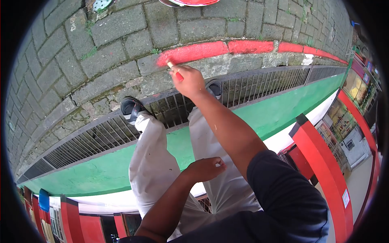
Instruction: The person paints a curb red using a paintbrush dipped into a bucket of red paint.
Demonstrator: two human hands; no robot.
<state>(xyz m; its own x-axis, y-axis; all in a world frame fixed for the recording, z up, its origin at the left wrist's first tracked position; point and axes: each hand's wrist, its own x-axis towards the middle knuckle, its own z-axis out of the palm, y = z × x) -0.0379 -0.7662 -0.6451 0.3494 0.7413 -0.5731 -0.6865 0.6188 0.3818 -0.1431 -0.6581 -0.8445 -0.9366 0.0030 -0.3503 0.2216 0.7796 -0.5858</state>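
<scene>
My right hand (188,82) is closed around a paintbrush (170,64), whose pale part shows beyond the fingers; a red patch shows at the hand. The brush end meets the left end of a red-painted strip (194,53) on the kerb, where the red fades into bare grey stone. Over my light trousers, my left hand (204,169) hangs near the knee with its fingers curled in and nothing visible in them.
A container with red paint (194,2) stands at the top edge on the grey paving (117,26). Between kerb and green wall (109,174) runs a metal drain grating (93,143), with my sandalled feet (131,108) beside it. Red posts (324,170) stand at the right.
</scene>
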